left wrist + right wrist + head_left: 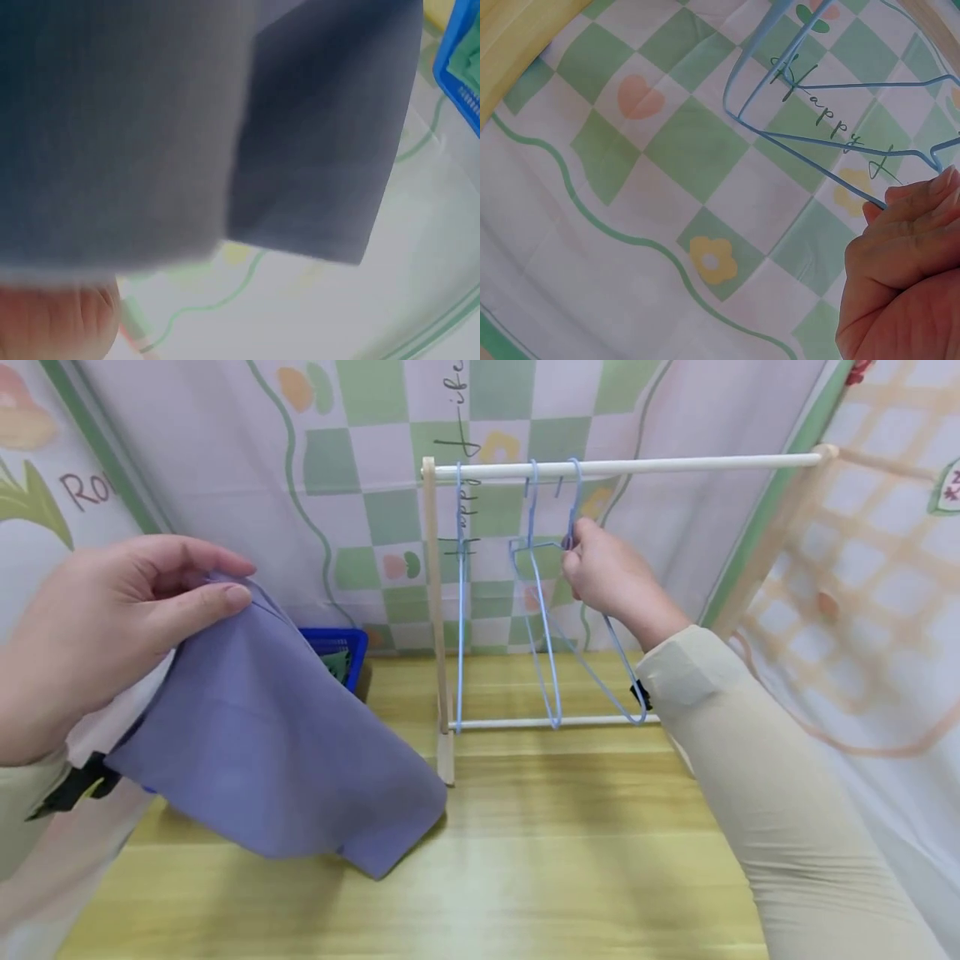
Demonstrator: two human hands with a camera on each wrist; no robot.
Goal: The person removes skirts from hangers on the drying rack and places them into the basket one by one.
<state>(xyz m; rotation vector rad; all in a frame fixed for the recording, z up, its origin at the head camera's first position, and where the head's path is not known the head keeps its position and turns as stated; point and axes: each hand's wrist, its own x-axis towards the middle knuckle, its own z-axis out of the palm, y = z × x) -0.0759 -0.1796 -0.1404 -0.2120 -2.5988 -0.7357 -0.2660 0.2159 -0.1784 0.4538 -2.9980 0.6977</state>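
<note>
A purple-grey piece of cloth [292,735], perhaps a garment, hangs from my left hand [112,627], pinched at its upper edge between thumb and fingers. In the left wrist view the cloth [315,150] covers much of the picture. My right hand [611,568] grips a blue wire hanger [622,660] at its neck, just under the hook. That hook is at the white rail [697,464] of a small rack. Two more blue hangers hang to its left, a middle hanger [551,652] and a leftmost hanger [461,635] by the wooden post [435,593].
A blue basket [358,656] with dark green cloth [337,666] in it stands behind the purple-grey cloth. The rack rests on a wood-grain table [525,860], with a lower white bar [502,723]. Patterned curtains [382,493] enclose the back and sides.
</note>
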